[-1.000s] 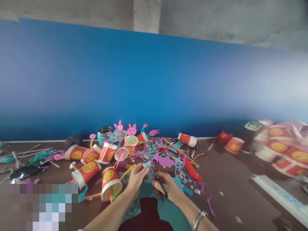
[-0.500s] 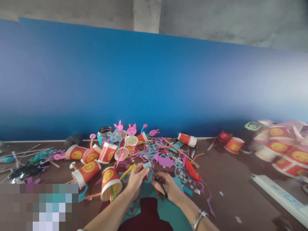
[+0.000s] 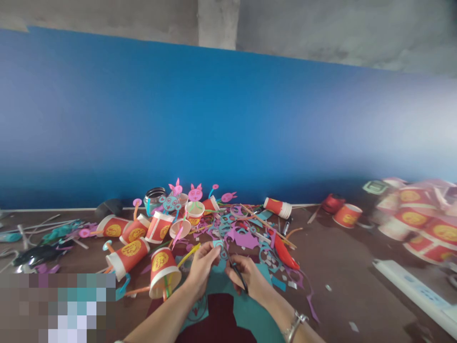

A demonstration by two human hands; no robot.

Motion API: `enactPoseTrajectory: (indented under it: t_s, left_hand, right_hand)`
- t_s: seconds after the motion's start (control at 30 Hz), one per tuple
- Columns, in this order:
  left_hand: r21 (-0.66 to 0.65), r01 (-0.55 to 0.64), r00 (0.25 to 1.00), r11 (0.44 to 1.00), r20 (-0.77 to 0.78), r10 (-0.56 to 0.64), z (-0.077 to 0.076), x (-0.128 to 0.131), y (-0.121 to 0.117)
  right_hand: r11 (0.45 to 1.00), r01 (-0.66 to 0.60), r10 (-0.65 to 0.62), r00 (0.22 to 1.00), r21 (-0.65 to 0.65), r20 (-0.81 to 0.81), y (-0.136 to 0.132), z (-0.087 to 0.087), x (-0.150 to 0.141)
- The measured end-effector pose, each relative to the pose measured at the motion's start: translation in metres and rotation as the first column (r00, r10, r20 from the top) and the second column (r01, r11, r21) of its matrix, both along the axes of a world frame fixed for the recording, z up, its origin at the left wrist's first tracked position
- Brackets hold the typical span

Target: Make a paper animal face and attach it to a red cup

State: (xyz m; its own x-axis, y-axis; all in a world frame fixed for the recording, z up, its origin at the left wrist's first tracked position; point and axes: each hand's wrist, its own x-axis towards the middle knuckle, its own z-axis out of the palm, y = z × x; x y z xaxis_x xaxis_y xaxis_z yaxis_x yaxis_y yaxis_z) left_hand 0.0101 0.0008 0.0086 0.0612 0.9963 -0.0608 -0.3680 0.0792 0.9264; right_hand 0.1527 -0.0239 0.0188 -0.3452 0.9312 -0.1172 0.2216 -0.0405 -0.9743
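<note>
Between the fingertips of my left hand [image 3: 204,262] is a small piece of light-blue paper [image 3: 217,244] with a drawn outline on it. My right hand [image 3: 250,276] is closed around a pair of scissors [image 3: 240,275] with dark handles, its blades pointing up and left at the edge of that piece. Below both hands lies a teal paper sheet [image 3: 262,312] with a face drawn on its left part. To the left of my left hand, a red and white paper cup [image 3: 162,267] lies tipped with straws inside.
Several red paper cups [image 3: 130,252] with straw arms and paper faces lie on the left. Purple paper scraps [image 3: 242,237] and a red pouch-like item [image 3: 285,252] spread beyond my hands. On the right are a white power strip [image 3: 417,290] and piled cups [image 3: 414,216]. A blue partition [image 3: 228,119] stands behind.
The blue paper piece has turned slightly in my left fingers, near the scissor blades. Both hands stay in almost the same place.
</note>
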Motion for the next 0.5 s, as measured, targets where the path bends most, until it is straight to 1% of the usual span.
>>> enactPoseTrajectory:
  t_s: [0.2, 0.33, 0.5]
  left_hand:
    - [-0.033, 0.058, 0.998, 0.998, 0.016, -0.058, 0.0, -0.0008, -0.0008]
    - [-0.019, 0.091, 0.996, 0.996, 0.017, -0.09, 0.0015, -0.0016, -0.0008]
    - [-0.034, 0.079, 0.997, 0.996, 0.013, -0.079, 0.003, -0.0016, -0.0012]
  right_hand:
    - [1.0, 0.004, -0.005, 1.0, -0.025, -0.023, 0.0007, -0.0026, 0.0004]
    - [1.0, -0.012, 0.011, 0.999, -0.021, -0.037, 0.0008, -0.0013, 0.0012]
    - [0.999, 0.01, -0.012, 0.999, -0.034, -0.041, 0.0, 0.002, 0.0005]
